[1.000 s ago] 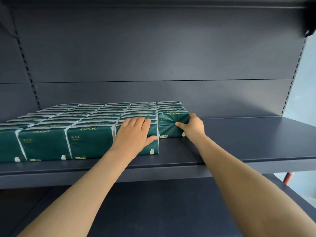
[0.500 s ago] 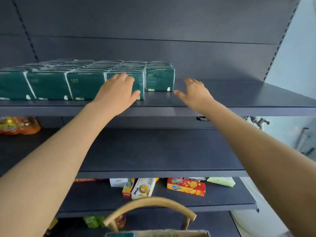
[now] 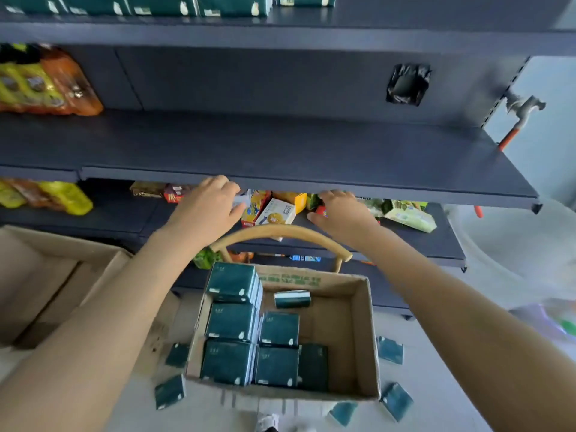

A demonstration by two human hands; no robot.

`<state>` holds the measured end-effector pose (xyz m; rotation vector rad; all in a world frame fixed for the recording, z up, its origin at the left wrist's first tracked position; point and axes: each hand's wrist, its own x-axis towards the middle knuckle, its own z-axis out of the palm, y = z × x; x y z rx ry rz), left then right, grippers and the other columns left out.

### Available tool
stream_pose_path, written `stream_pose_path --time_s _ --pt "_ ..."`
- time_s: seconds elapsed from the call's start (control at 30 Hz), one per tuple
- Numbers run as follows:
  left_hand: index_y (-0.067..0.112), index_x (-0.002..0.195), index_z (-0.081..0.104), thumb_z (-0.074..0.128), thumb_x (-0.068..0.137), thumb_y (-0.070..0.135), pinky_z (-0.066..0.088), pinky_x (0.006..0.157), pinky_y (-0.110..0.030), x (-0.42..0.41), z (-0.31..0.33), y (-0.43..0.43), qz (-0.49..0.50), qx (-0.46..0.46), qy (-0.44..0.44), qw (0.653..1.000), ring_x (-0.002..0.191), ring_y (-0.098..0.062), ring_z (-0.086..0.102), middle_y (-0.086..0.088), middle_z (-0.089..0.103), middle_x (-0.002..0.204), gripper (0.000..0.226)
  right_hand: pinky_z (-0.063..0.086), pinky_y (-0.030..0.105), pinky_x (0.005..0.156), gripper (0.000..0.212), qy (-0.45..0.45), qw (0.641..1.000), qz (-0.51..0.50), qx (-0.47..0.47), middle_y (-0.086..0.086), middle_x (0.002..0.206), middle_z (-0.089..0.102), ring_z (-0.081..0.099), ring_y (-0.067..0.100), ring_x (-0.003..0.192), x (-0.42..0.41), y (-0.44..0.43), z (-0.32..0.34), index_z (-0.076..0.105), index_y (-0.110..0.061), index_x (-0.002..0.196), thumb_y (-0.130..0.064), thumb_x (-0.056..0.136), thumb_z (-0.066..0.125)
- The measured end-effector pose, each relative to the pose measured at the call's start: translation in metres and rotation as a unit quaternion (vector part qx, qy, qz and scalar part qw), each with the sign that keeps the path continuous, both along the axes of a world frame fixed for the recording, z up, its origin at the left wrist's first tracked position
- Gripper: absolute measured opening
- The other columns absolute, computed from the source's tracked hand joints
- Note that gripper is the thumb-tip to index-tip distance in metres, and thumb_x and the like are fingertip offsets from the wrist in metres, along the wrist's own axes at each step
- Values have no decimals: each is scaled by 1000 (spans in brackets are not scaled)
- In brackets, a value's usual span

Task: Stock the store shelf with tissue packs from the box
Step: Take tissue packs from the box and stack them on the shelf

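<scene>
Left hand (image 3: 205, 210) and right hand (image 3: 339, 215) hover empty, loose-fingered, apart, between shelf edge (image 3: 280, 181) and box rim (image 3: 338, 281).

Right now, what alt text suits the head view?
The left hand and right hand hover empty above an open cardboard box partly filled with green tissue packs. Loose packs lie on the floor; more line the top shelf.

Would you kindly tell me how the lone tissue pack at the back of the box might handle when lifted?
The pack looks film-wrapped and glossy, so probably light, squashy and a bit slippery. It seems to rest on a narrow side, apart from the stacks, so a nudge would likely tip it flat.
</scene>
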<state>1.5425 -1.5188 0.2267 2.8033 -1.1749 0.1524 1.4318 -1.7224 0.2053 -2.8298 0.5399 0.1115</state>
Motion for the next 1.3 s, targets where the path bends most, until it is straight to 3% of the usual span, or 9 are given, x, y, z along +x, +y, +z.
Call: stream_pose_path --time_s 0.2,0.33,0.47,0.73,0.87,1.0,1.17,1.3 --pt "7 124 52 44 97 34 46 90 -39 -7 -84 32 5 96 86 992 114 -24 47 -8 51 119 39 34 43 104 55 122 992 11 19 12 141 42 35 30 131 -16 24 -85 34 -10 141 -42 97 42" --pt "8 131 47 42 98 36 42 94 -37 5 -131 46 7 144 128 981 123 -24 43 -8 47 133 44 35 44 104 52 164 985 -5 47 11 140 44 38 29 130 -19 39 -133 36 -11 140 -41 97 40" --pt "8 131 46 41 98 36 43 94 -38 31 -177 55 -4 164 168 972 123 -24 42 -8 47 131 44 35 42 104 52 199 975 -44 86 8 143 42 36 28 131 -16 58 -180 36 -14 141 -41 96 41" --pt "6 137 39 49 95 39 36 99 -33 87 -253 54 -60 167 186 966 124 -25 39 -9 41 136 54 39 40 99 40 281 939 -123 153 6 128 53 42 25 124 -4 94 -248 47 -16 126 -38 93 46" --pt "6 140 35 56 88 46 35 99 -35 99 -276 51 -96 199 184 958 122 -27 40 -11 40 136 69 41 39 97 44 298 926 -156 171 7 127 53 42 24 122 2 105 -265 46 -13 130 -37 93 46" --pt "12 131 44 66 74 59 36 93 -35 100 -285 49 -92 240 166 952 116 -26 40 -7 42 128 77 40 40 101 47 293 921 -178 183 7 131 51 41 23 125 6 111 -273 44 -13 133 -38 94 47" --pt "14 119 50 74 67 56 35 89 -34 96 -288 51 -82 176 205 959 112 -26 43 -6 47 124 71 38 40 104 53 266 921 -201 201 8 139 45 37 24 129 13 114 -272 40 -12 139 -39 94 47" --pt "14 111 47 77 74 40 38 72 -30 98 -276 64 -37 90 331 939 102 -23 58 0 59 115 55 39 36 101 53 217 929 -215 209 7 138 48 40 24 128 26 113 -267 42 -11 138 -39 94 49"
